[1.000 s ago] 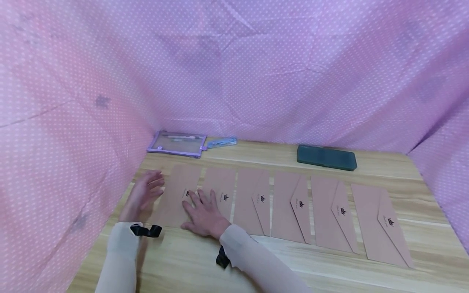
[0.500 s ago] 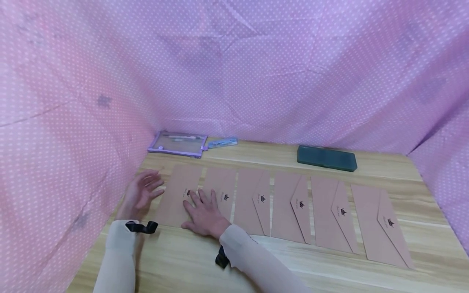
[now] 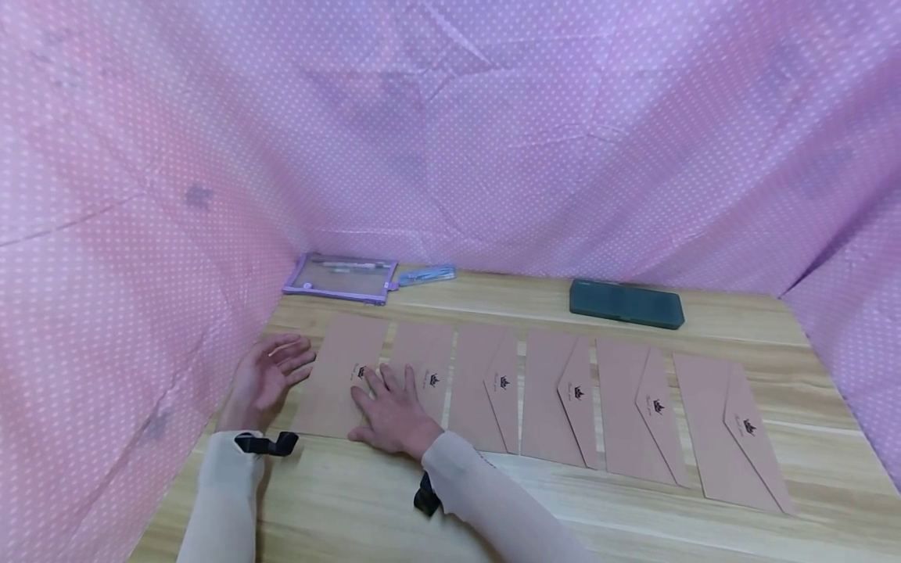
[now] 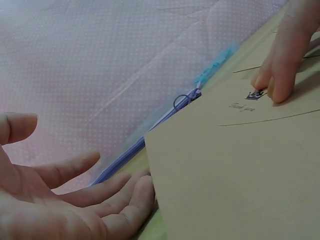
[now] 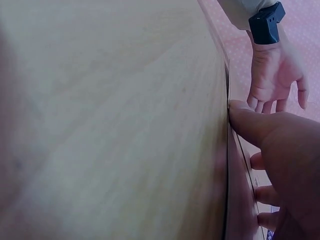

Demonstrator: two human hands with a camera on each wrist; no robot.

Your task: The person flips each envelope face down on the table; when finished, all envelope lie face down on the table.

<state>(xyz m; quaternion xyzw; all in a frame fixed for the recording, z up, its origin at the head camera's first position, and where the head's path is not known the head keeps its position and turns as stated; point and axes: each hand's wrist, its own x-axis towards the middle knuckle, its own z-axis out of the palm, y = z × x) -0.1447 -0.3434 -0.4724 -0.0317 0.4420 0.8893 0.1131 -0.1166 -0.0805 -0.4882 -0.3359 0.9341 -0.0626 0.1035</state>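
The right hand (image 3: 396,421) lies, fingers spread, on the leftmost envelope (image 3: 342,344), flat on the table (image 3: 338,500). The left hand (image 3: 266,379), fingers extended, grips nothing beside the envelope's left edge. Stock appears light, thin, creasable; that edge should suit pinching.

Wood-grain table (image 3: 338,508). Six kraft envelopes (image 3: 542,391) in a row, left edge toward right edge. Far left corner: purple-trimmed zip pouch (image 3: 343,278); light-blue clear case (image 3: 426,274) just beside it. Dark green case (image 3: 626,303) near far edge, right of centre.
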